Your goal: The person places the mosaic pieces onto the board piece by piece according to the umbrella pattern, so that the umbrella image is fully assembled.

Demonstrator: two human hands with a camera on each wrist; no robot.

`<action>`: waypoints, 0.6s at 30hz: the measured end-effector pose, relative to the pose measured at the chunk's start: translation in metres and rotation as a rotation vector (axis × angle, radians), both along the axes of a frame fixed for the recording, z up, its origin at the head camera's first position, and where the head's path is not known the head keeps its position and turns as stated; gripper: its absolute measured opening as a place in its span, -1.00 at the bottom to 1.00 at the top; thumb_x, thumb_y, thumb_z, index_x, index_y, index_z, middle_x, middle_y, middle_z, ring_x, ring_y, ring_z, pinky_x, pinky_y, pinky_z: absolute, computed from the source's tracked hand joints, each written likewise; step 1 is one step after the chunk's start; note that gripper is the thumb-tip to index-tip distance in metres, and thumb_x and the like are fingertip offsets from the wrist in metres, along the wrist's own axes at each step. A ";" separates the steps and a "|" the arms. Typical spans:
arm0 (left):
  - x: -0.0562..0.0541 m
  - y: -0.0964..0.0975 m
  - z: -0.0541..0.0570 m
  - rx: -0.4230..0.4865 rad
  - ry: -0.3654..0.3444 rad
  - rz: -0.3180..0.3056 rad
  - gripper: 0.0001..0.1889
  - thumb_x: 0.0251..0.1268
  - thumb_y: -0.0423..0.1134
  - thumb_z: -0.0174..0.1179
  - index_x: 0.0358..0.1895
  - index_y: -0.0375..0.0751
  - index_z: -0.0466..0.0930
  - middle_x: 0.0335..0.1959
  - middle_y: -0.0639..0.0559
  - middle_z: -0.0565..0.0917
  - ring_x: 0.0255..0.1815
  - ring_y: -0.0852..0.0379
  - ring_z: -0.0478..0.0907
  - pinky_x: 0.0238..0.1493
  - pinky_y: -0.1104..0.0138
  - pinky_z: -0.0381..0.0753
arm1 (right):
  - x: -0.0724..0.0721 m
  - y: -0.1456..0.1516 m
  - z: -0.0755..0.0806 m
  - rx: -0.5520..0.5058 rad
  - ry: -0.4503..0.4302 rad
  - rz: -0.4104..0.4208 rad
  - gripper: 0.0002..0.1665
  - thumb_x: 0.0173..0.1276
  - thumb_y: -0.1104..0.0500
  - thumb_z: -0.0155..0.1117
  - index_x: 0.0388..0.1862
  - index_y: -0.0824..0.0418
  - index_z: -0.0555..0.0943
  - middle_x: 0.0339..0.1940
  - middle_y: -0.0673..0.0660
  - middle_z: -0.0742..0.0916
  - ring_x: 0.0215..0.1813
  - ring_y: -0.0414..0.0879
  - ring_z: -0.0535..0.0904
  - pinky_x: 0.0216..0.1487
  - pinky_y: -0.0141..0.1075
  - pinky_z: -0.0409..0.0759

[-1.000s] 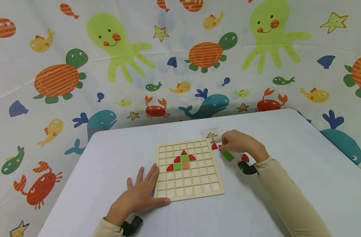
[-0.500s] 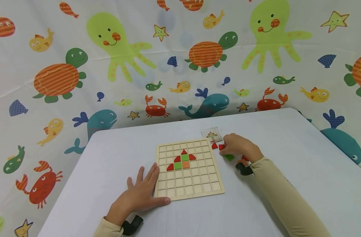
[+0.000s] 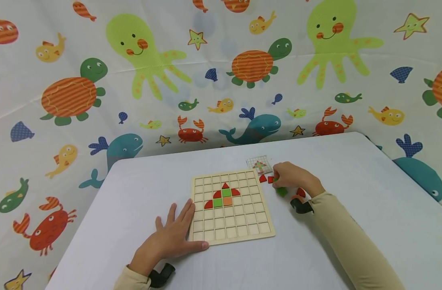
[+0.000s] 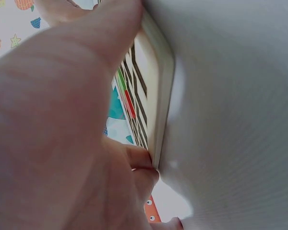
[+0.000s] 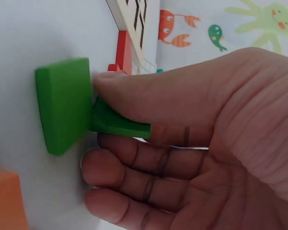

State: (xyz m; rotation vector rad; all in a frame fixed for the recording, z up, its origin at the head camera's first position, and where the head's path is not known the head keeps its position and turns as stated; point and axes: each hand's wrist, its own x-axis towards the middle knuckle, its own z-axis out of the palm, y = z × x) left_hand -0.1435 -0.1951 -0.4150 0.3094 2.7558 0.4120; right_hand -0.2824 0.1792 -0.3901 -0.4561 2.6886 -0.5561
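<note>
My left hand point(image 3: 172, 237) rests at the near left corner of a wooden grid board point(image 3: 242, 219), fingers spread along its left side and thumb at its near edge. On the board sit a red triangle point(image 3: 225, 185), red curved pieces point(image 3: 208, 204), green squares point(image 3: 217, 202) and an orange square point(image 3: 227, 201). Right of the board, my right hand point(image 3: 295, 177) pinches a green tile point(image 5: 120, 125) between thumb and index finger, tilted just above the table. Another green tile point(image 5: 65, 105) lies beside the fingertips.
A small pattern card point(image 3: 259, 164) lies past the board's far right corner. Red pieces point(image 3: 263, 178) lie between card and right hand. Another red piece point(image 3: 300, 192) and an orange tile point(image 5: 7, 201) lie by the right wrist. A sea-animal cloth point(image 3: 206, 60) hangs behind.
My right hand has shifted from beside the red piece onto the green tiles, and one of them now stands tilted in its pinch. The left hand and the board have stayed put.
</note>
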 end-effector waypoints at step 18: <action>0.000 0.000 -0.001 -0.004 0.000 0.010 0.34 0.04 0.47 0.49 0.76 -0.19 0.02 0.79 -0.13 -0.03 0.69 -0.56 -0.23 0.35 -0.67 -0.23 | 0.005 -0.010 0.011 -0.277 0.114 0.142 -0.85 0.51 0.32 0.38 -0.06 0.34 0.82 -0.39 0.04 0.75 -0.30 -0.06 0.58 -0.20 -0.20 0.61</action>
